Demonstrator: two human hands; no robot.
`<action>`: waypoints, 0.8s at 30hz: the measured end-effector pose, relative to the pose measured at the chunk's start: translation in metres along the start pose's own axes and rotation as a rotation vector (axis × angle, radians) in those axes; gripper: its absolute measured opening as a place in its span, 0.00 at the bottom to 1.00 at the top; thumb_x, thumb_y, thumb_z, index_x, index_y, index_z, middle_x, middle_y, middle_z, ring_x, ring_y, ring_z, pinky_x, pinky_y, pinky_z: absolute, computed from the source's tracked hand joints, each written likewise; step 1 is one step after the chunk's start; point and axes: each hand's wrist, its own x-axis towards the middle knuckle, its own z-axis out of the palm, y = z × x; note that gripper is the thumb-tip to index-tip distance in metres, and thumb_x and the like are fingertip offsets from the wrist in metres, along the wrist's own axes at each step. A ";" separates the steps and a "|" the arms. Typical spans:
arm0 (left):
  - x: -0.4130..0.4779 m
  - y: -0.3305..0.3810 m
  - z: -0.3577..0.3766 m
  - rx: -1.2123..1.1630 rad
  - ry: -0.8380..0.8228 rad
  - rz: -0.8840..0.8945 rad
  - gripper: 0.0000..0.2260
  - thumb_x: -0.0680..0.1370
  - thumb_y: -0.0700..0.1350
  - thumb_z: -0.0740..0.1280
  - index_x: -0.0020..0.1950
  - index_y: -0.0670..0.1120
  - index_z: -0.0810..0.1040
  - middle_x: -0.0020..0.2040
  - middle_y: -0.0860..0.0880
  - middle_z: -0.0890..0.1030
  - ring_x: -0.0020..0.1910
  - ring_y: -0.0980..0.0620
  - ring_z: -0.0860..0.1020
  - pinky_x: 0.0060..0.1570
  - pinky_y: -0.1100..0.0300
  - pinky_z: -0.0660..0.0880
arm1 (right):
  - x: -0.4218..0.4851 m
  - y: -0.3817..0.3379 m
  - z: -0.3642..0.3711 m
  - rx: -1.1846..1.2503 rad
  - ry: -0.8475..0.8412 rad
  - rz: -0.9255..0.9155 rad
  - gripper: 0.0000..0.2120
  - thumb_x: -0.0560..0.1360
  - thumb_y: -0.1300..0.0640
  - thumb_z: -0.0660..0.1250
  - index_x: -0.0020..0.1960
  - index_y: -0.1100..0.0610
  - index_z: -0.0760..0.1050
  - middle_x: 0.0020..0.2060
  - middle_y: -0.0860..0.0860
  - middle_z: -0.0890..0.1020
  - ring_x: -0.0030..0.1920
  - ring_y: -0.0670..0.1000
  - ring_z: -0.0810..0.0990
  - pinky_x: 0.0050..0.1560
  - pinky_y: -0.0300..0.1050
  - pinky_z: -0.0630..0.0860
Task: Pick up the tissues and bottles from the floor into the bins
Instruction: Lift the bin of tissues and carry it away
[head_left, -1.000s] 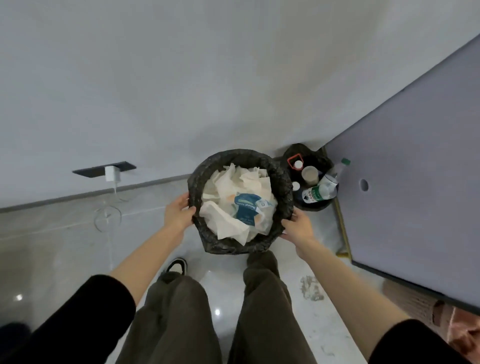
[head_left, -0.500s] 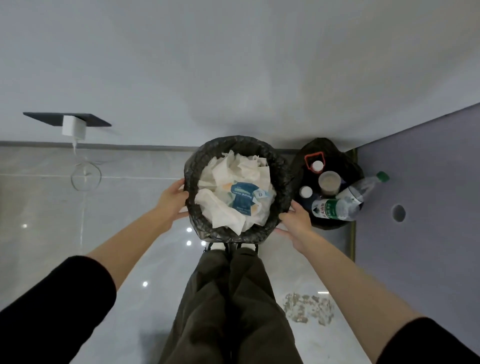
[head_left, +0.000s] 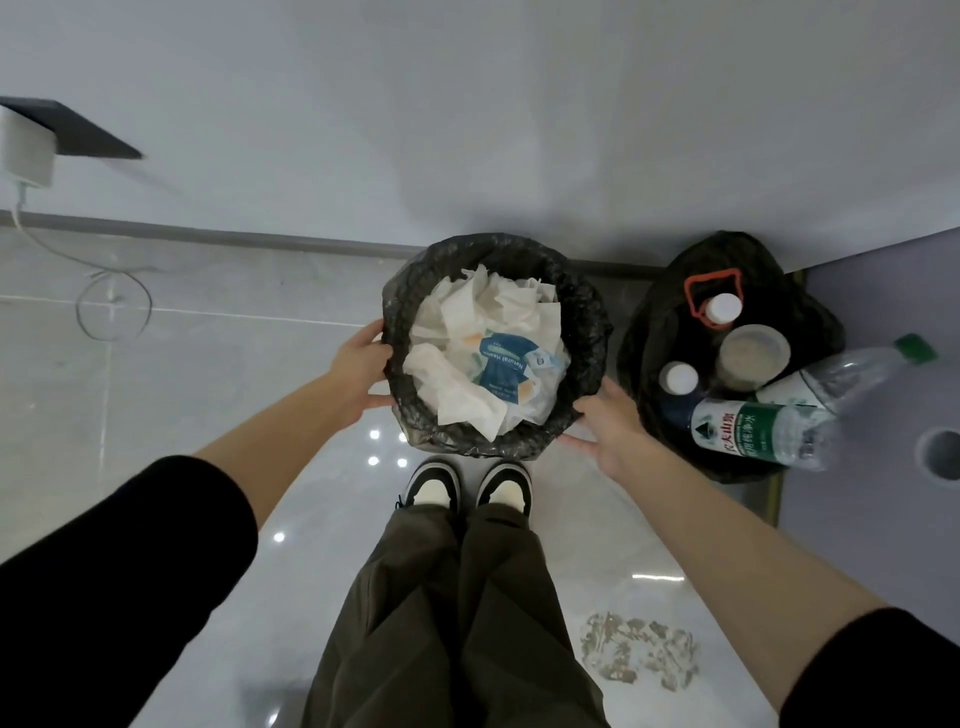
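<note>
A round bin with a black liner (head_left: 589, 322) stands by the wall, filled with crumpled white tissues (head_left: 457, 332) and a blue packet (head_left: 501, 369). My left hand (head_left: 361, 369) rests cupped against its left side. My right hand (head_left: 613, 426) lies with spread fingers at its lower right side, just touching or barely apart. To the right, a second bin with a black bag (head_left: 727, 249) holds a green-labelled water bottle (head_left: 748, 428), a green-capped clear bottle (head_left: 857, 369), two white-capped bottles (head_left: 724, 306) and a round cup (head_left: 753, 356).
A grey-purple panel (head_left: 883, 322) with a round hole (head_left: 940, 454) stands right of the bottle bin. A white charger (head_left: 26, 156) and its coiled cable (head_left: 114, 306) are at the far left. My shoes (head_left: 431, 483) stand just before the tissue bin. A speckled stain (head_left: 639, 654) marks the floor.
The tissue bin, carried between both hands, has come down beside the bottle bin at the wall. My view has turned square to the wall. My right hand's fingers have spread.
</note>
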 end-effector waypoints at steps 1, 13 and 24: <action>0.005 -0.001 0.002 0.006 -0.007 0.005 0.25 0.79 0.33 0.54 0.73 0.54 0.65 0.60 0.48 0.76 0.56 0.47 0.76 0.50 0.48 0.76 | 0.005 0.001 0.001 0.008 0.002 0.001 0.28 0.77 0.70 0.54 0.71 0.48 0.66 0.66 0.53 0.73 0.60 0.53 0.73 0.55 0.55 0.78; 0.044 -0.006 0.030 0.060 -0.086 -0.005 0.29 0.79 0.33 0.54 0.76 0.57 0.58 0.67 0.48 0.72 0.62 0.46 0.72 0.59 0.49 0.73 | 0.051 0.010 0.005 0.103 0.002 0.043 0.33 0.76 0.71 0.53 0.72 0.40 0.62 0.70 0.48 0.69 0.67 0.54 0.70 0.59 0.53 0.73; 0.049 -0.018 0.032 0.069 -0.143 0.040 0.29 0.79 0.36 0.57 0.75 0.57 0.56 0.65 0.51 0.71 0.63 0.47 0.71 0.60 0.49 0.72 | 0.050 0.022 0.010 0.114 -0.012 0.039 0.30 0.78 0.69 0.55 0.74 0.45 0.60 0.70 0.48 0.69 0.63 0.50 0.69 0.59 0.48 0.71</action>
